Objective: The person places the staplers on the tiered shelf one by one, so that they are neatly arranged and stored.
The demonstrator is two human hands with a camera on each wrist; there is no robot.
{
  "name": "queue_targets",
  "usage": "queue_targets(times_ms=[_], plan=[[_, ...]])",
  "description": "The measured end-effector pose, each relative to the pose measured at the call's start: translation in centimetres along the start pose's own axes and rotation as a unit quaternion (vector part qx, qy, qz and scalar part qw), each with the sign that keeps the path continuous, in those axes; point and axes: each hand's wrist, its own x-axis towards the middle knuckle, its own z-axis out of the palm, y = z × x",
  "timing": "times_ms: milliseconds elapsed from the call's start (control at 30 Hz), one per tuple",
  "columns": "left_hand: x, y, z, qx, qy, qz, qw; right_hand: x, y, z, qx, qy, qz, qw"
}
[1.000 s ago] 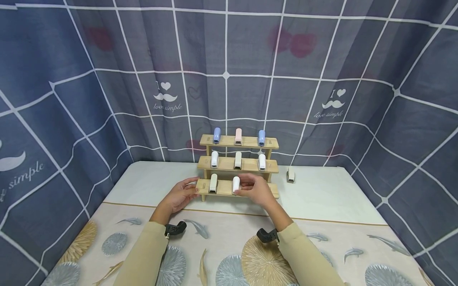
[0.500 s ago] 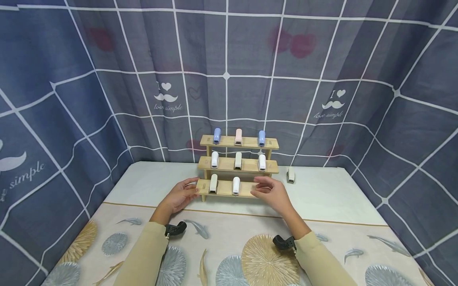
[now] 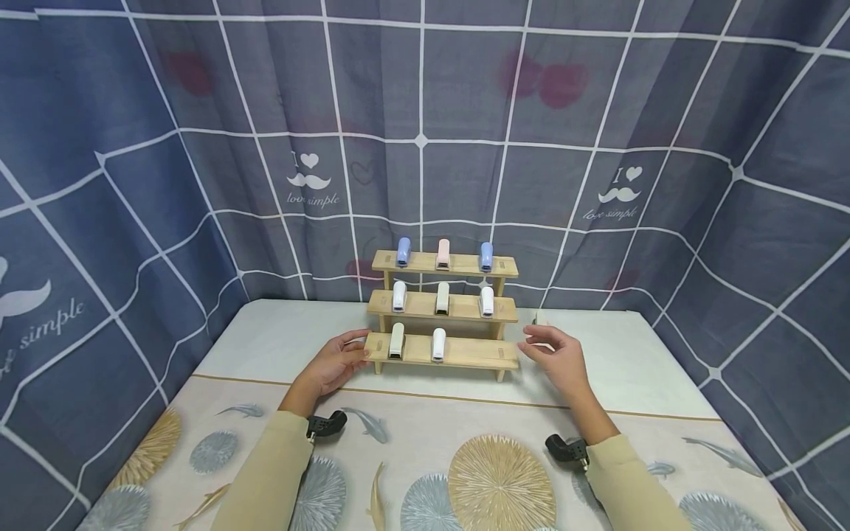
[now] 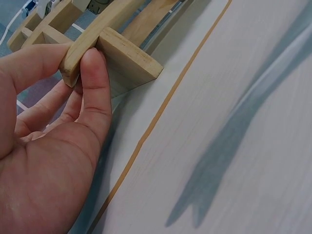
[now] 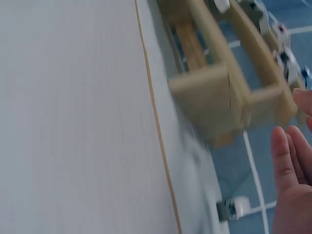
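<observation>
A three-tier wooden display stand holds several small staplers. On its bottom tier are a cream stapler and a white stapler, with bare wood to their right. My left hand pinches the left end of that tier between thumb and fingers, as the left wrist view shows up close. Just off the stand's right side, my right hand holds nothing, its thumb and fingers apart. Behind those fingers stands a lone cream stapler, mostly hidden in the head view.
Two blue staplers and a pink stapler sit on the top tier. White staplers flank a cream one on the middle tier. A grid-patterned curtain hangs behind the white table; patterned cloth covers its front.
My right hand has let go of the white stapler on the bottom tier and moved right, past the stand's end toward the lone stapler. My left hand has stayed on the stand.
</observation>
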Motion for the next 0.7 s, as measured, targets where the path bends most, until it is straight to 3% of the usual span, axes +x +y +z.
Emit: queue_targets(times_ms=[433, 700], plan=[[0.0, 0.1, 0.3, 0.008, 0.014, -0.005, 0.9999, 2.7, 3.5, -3.0, -0.072, 0.055, 0.047, 0.9948], [0.1, 0.1, 0.2, 0.006, 0.016, -0.005, 0.9998, 4.7, 4.4, -3.8, -0.112, 0.028, 0.066, 0.9911]])
